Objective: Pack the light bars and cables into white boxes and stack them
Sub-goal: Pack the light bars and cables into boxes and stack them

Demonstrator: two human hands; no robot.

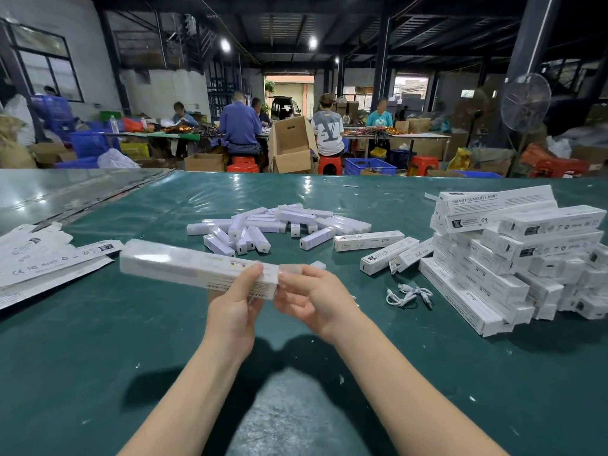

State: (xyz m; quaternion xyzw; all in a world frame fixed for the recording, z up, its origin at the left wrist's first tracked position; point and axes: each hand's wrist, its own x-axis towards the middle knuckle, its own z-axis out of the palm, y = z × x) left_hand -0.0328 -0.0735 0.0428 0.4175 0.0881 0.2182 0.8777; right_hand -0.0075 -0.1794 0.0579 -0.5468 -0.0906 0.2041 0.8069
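Note:
A long white box [184,266] hangs above the green table [98,340], blurred, its far end pointing left. My left hand [235,306] grips its near end from below, thumb on the front face. My right hand [311,296] touches that same end with curled fingers; whether it pinches the flap I cannot tell. A heap of white light bars [273,225] lies at the table's middle. White cables [409,295] lie to the right of my hands. Packed white boxes [513,258] are stacked at the right.
Flat unfolded box blanks [39,261] lie at the left edge. Three loose boxes [368,240] rest between the bars and the stack. Beyond the table, several people sit at benches among cardboard cartons [291,144], blue crates and red stools. A standing fan [525,102] is at the right.

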